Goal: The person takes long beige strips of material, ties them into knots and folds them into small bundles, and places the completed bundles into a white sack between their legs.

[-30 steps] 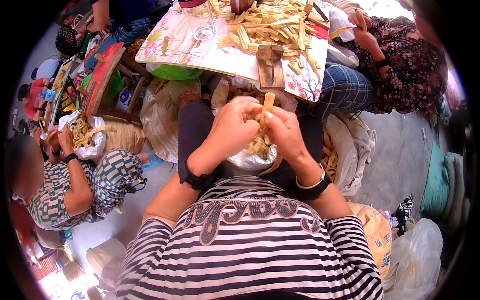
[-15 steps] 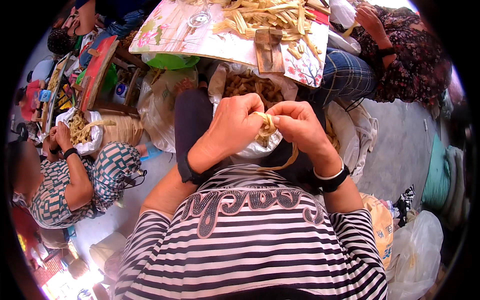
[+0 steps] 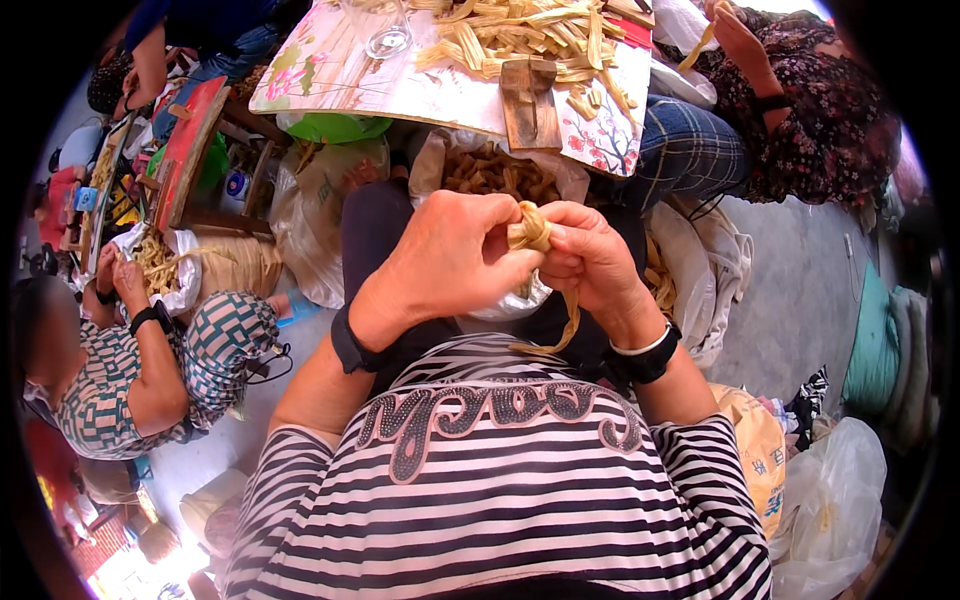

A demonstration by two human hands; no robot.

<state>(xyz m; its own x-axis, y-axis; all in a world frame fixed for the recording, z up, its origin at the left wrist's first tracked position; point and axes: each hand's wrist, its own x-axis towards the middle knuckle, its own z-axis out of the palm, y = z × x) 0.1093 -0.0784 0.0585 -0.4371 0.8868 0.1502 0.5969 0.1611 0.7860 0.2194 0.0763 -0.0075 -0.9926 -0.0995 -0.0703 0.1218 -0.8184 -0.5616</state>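
A pale yellow, flat strip wound into a small knot is between my hands, above my lap. My right hand pinches its right side between thumb and fingers. On the other side, my left hand curls with thumb and forefinger at the knot's left edge; its other fingers are hidden. A loose tail of the strip dangles below my right hand and bends left toward my shirt. Just beyond my hands, an open white sack holds many brownish-yellow knotted pieces.
A floral-topped table stands ahead, bearing loose yellow strips, a clear glass and a wooden block tool at its near edge. Co-workers sit left and right, one in a patterned shirt. Plastic bags lie at right.
The knot has turned and looks more tightly wrapped. My left hand has shifted its grip, its thumb now lower beside the knot. The view has moved slightly.
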